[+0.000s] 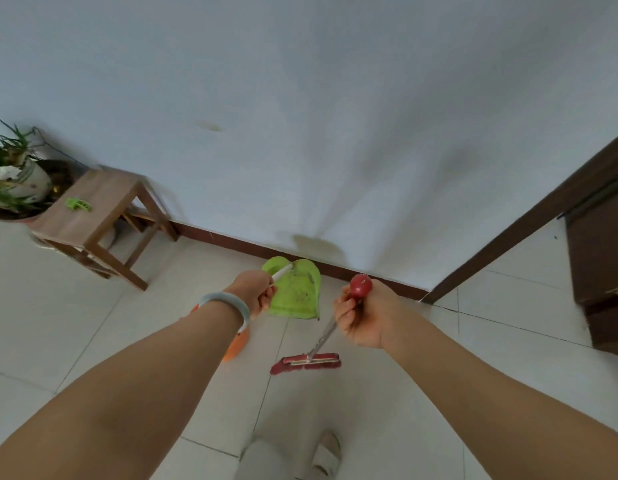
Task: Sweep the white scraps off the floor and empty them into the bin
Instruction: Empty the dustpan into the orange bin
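My left hand (257,292) grips the white handle of a green dustpan (295,291), which stands on the floor near the wall. My right hand (361,317) holds the red knob end of a broom (309,360); its metal pole slants down to a red brush head on the tiles. An orange object (236,344), possibly the bin, shows partly behind my left wrist. No white scraps are visible on the floor.
A wooden stool (93,216) with a green clip (78,204) stands at the left, a potted plant (16,178) behind it. A dark door frame (529,220) and dark cabinet (602,258) are at the right. My slippered foot (326,452) is below.
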